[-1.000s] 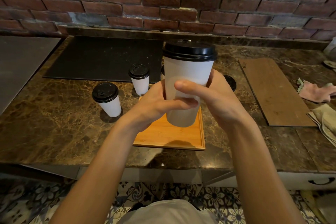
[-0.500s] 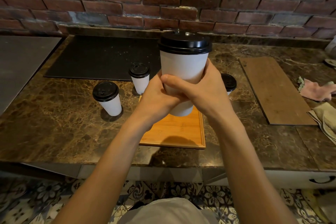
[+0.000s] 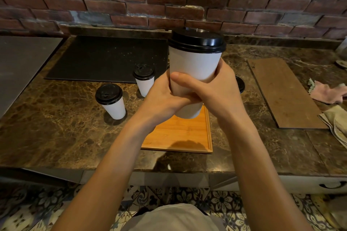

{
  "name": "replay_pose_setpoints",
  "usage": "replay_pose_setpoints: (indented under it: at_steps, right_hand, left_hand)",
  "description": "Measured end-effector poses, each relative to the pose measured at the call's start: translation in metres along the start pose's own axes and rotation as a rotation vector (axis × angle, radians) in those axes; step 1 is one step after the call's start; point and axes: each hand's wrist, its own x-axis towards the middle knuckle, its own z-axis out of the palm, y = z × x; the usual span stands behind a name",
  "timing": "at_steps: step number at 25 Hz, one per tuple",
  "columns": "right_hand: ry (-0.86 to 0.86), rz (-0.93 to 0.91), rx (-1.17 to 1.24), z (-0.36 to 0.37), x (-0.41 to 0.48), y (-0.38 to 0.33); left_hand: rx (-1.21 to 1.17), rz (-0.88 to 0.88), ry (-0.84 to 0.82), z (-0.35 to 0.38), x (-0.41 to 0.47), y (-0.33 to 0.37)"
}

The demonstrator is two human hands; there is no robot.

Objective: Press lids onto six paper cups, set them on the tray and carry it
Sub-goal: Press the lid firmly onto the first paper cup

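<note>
Both hands wrapped round one lidded cup [image 3: 194, 65], held upright in the air above the tray [image 3: 180, 133]. Left hand [image 3: 161, 97] and right hand [image 3: 216, 88] fingers clenched on its lower half. Two lidded cups [image 3: 110, 101] stand on the table [image 3: 56, 127], left of the tray. Possibly another behind the right hand, mostly hidden.

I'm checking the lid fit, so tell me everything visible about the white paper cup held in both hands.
The tall white paper cup tapers downward and carries a glossy black plastic lid that looks seated evenly around its rim. It is upright, lifted above the orange wooden tray. The left hand and right hand wrap its lower half, right thumb across the front.
</note>
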Motion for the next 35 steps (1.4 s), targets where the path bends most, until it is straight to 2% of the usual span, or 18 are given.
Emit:
replay_pose_setpoints:
  at_steps: [4,12,19,25,35]
  right_hand:
    - [-0.061,-0.031,0.018,-0.005,0.001,-0.002]
    - [-0.330,-0.019,0.205,-0.020,0.008,0.008]
    - [-0.429,0.011,0.225,-0.027,0.011,0.015]
    - [-0.368,0.026,0.166,-0.026,0.011,0.010]
    - [-0.212,0.006,0.056,-0.016,0.010,0.000]
  left_hand:
    - [-0.022,-0.012,-0.050,-0.005,0.002,0.004]
    - [-0.142,-0.051,-0.269,-0.012,-0.001,0.007]
    - [-0.228,-0.037,-0.361,-0.012,-0.003,0.005]
    - [-0.182,-0.008,-0.266,-0.007,-0.001,0.008]
    - [-0.005,-0.015,-0.016,0.000,0.001,0.010]
